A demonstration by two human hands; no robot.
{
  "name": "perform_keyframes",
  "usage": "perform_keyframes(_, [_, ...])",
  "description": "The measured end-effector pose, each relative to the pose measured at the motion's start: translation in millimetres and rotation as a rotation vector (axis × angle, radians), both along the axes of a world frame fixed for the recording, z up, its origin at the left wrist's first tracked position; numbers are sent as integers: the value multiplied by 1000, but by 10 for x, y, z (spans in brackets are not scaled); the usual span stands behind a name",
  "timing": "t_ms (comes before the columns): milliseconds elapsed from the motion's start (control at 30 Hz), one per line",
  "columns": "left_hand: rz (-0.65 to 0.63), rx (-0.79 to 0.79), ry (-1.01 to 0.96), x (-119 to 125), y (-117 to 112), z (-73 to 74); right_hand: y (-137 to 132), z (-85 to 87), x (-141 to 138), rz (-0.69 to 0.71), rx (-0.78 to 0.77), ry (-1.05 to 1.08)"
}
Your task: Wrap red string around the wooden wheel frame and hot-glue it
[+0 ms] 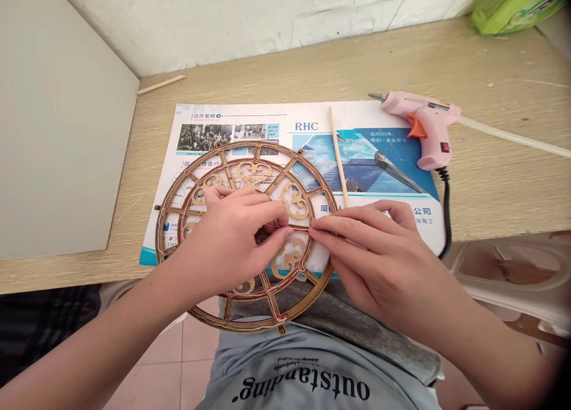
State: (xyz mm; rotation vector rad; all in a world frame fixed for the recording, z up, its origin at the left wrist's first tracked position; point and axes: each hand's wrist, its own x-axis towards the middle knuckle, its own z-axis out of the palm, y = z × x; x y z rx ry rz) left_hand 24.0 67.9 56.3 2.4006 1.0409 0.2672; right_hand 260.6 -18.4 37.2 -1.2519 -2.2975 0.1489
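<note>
A round wooden fretwork frame (250, 160) with scroll cut-outs and red lines along its spokes lies half on the desk, half over my lap. My left hand (232, 237) rests on its middle, fingers curled and pinching near the hub. My right hand (379, 249) comes in from the right, thumb and forefinger pinched on a spoke of the frame at about the same spot. What sits between the fingertips is too small to make out.
A printed brochure (379, 160) lies under the frame on the wooden desk (491, 184). A thin wooden stick (338, 154) lies on the brochure. A pink glue gun (423, 130) with a black cord sits at the right. A green packet (513, 5) is at the far right corner.
</note>
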Motion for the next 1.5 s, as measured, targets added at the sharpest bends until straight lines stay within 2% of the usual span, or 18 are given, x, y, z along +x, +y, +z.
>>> perform_keyframes(233, [119,-94,8,113,-5,-31,-72,-5,-59,-46,2,3])
perform_keyframes(500, [174,-143,58,168,13,-7,-126,-5,-167,-121,-19,0])
perform_keyframes(767, [294,-256,202,264,85,140,-149,60,-344,-246,-42,-74])
perform_keyframes(867, [294,-289,250,294,130,203,-148,63,-379,-276,-39,-96])
perform_keyframes(1033, [291,-378,219,271,178,220,-164,81,-346,-228,-64,-82])
perform_keyframes(1267, [238,-319,142,229,164,168,-313,53,-281,-191,-82,-126])
perform_keyframes(1500, [251,-347,162,248,180,187,-300,77,-107,-56,-126,-131])
